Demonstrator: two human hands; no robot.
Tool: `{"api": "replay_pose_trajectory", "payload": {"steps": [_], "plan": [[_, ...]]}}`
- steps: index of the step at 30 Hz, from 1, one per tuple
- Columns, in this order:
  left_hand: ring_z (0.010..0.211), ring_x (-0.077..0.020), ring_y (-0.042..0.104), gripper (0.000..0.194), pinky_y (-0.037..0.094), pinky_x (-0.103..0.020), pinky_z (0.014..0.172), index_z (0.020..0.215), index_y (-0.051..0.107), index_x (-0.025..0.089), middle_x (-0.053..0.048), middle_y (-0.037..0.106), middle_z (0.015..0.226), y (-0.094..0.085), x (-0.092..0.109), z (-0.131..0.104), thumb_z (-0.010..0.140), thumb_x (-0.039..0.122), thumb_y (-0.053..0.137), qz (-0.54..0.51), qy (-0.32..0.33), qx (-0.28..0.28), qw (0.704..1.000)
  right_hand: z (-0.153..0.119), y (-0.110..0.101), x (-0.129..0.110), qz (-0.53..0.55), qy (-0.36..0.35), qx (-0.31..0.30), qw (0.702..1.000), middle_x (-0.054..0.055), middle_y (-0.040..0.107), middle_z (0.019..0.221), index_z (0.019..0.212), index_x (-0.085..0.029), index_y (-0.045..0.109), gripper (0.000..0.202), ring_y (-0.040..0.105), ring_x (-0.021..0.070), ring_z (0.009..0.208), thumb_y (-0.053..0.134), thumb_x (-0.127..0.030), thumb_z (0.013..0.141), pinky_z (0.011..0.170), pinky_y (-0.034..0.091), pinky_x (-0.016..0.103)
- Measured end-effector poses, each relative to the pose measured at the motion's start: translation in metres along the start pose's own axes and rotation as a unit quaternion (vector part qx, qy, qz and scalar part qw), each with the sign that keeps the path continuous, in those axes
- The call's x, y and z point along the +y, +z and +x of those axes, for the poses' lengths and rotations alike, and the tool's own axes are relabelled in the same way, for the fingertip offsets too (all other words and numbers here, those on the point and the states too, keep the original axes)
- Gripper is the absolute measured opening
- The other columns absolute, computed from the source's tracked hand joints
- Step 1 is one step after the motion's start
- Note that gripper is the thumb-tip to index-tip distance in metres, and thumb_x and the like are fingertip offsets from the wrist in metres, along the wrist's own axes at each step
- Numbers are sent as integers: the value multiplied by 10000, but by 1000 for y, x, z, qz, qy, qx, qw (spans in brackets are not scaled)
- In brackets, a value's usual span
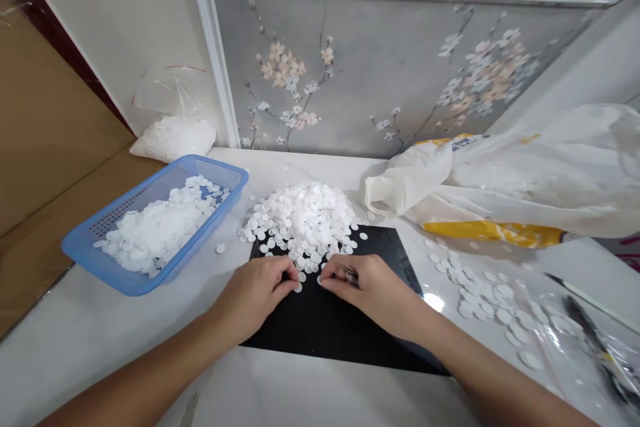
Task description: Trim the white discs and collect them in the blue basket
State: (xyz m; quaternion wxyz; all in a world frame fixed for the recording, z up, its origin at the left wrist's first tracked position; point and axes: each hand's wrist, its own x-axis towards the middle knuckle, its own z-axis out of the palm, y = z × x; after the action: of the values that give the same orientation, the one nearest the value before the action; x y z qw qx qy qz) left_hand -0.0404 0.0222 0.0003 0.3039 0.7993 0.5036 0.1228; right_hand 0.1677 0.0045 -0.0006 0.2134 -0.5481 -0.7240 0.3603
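Note:
Over a black mat [330, 327], my left hand [257, 290] pinches a small white disc [299, 288] between thumb and forefinger. Close by on its right, my right hand [373, 287] has its thumb and forefinger closed on another white disc [320, 280]. A small dark metallic thing [351, 275] shows inside the curled fingers of that hand; its kind is hard to make out. Just beyond both hands, a heap of white discs [310, 213] spreads over the mat's far edge and the white tabletop [240, 380].
At left stands a blue plastic basket [135, 285] of white discs, with a clear bag [175, 137] of white pieces behind. A white-and-yellow plastic bag [495, 180] lies right. Loose discs [480, 293], a dark-handled tool [585, 323] and a thin pen-like stick [590, 300] lie nearer.

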Motion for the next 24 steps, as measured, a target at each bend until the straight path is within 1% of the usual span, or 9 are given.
{"api": "replay_pose_trajectory", "payload": {"steps": [3, 4, 8, 12, 15, 17, 19, 22, 24], "plan": [[569, -132, 463, 60, 298, -236, 556, 767, 585, 239, 50, 481, 596, 3, 3, -2, 801, 237, 536, -10, 7, 1, 1000, 1, -4, 2, -19, 10, 55, 998, -36, 524, 567, 856, -224, 622, 232, 478, 132, 513, 405, -291, 902, 506, 361, 240], [569, -132, 464, 61, 298, -236, 555, 771, 581, 238, 50, 481, 598, 3, 4, -2, 803, 238, 529, -6, 5, 9, 1000, 1, -4, 3, -29, 13, 60, 998, -34, 538, 564, 861, -227, 629, 243, 486, 135, 506, 402, -297, 905, 505, 364, 243], [547, -133, 463, 151, 289, -242, 537, 790, 552, 237, 49, 494, 593, -2, 5, -2, 865, 279, 429, -7, -6, 30, 999, 1, 3, 6, -91, 5, 39, 995, -30, 610, 572, 840, -254, 679, 158, 527, 139, 482, 533, -314, 849, 492, 368, 244], [511, -131, 449, 219, 273, -244, 514, 793, 548, 237, 52, 489, 561, -4, 5, -1, 896, 318, 373, -13, -9, 32, 999, -2, 11, 10, -186, -89, 40, 978, 11, 697, 747, 840, -247, 685, 169, 614, 157, 609, 522, -204, 860, 568, 397, 250], [523, -134, 459, 213, 281, -246, 519, 808, 580, 236, 42, 510, 575, -3, 5, -1, 884, 317, 398, -13, -6, 27, 1000, -4, 11, 12, -277, -159, 4, 948, 32, 682, 717, 845, -220, 667, 186, 620, 175, 625, 501, -139, 862, 541, 370, 256], [527, -135, 464, 205, 291, -245, 523, 828, 601, 240, 40, 517, 579, -2, 5, -2, 874, 312, 415, -15, -4, 21, 1000, -4, 9, 12, -317, -170, -13, 933, 28, 668, 685, 841, -214, 657, 199, 615, 173, 614, 501, -90, 841, 528, 359, 254], [529, -133, 466, 199, 296, -242, 523, 840, 611, 242, 40, 526, 589, -1, 6, -2, 869, 313, 427, -17, -1, 18, 1000, -4, 8, 12, -316, -158, -7, 935, 25, 671, 688, 835, -219, 654, 220, 615, 164, 623, 488, -76, 837, 537, 368, 246], [533, -128, 466, 189, 298, -236, 525, 833, 611, 242, 40, 537, 603, 0, 5, -2, 868, 309, 438, -10, 5, 22, 1000, -3, 8, 12, -272, -140, 20, 952, 26, 690, 724, 856, -236, 665, 209, 629, 165, 660, 478, -143, 868, 565, 394, 242], [545, -128, 473, 182, 301, -232, 532, 824, 608, 244, 40, 540, 613, 2, 5, -2, 870, 305, 443, -1, 12, 28, 1000, -3, 8, 13, -256, -138, 20, 956, 21, 697, 737, 866, -244, 671, 197, 636, 165, 664, 486, -178, 879, 577, 402, 245]]}}
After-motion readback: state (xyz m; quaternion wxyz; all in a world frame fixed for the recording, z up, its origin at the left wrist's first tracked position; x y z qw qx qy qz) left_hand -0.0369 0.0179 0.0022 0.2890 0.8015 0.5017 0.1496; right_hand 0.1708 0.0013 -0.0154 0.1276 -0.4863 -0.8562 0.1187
